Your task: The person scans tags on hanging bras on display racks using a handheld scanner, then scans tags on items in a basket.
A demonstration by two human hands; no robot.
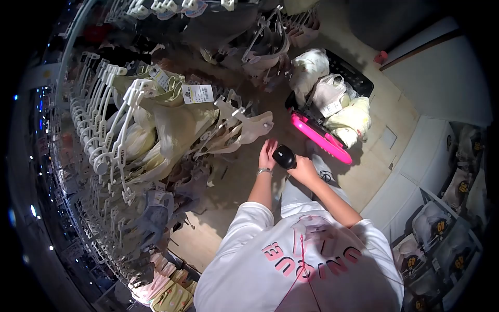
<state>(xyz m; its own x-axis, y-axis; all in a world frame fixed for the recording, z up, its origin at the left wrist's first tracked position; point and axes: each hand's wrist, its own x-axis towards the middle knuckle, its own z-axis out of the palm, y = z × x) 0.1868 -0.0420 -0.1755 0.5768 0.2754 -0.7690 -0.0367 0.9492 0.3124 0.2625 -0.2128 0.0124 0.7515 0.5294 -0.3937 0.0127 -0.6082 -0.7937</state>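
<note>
My right hand [304, 170] is wrapped round the handle of a black handheld barcode scanner [284, 156], held in front of my body. Just left of the scanner's head is my left hand [267, 155], palm turned toward it, fingers loosely curved and apart, with nothing visible in it. A bracelet [265, 170] circles that wrist. Bras [179, 125] on white hangers [125, 122] hang on the rack to my left, and a white price tag [198, 94] sticks out from them. The nearest bra cup [254, 128] hangs beyond my left hand, apart from it.
Ahead on the right is a black basket [358, 78] with a bright pink handle [319, 139], holding several white, stuffed bags [349, 119]. More bras [429, 223] with number labels stand on shelves at lower right. Folded garments [166, 283] lie at lower left.
</note>
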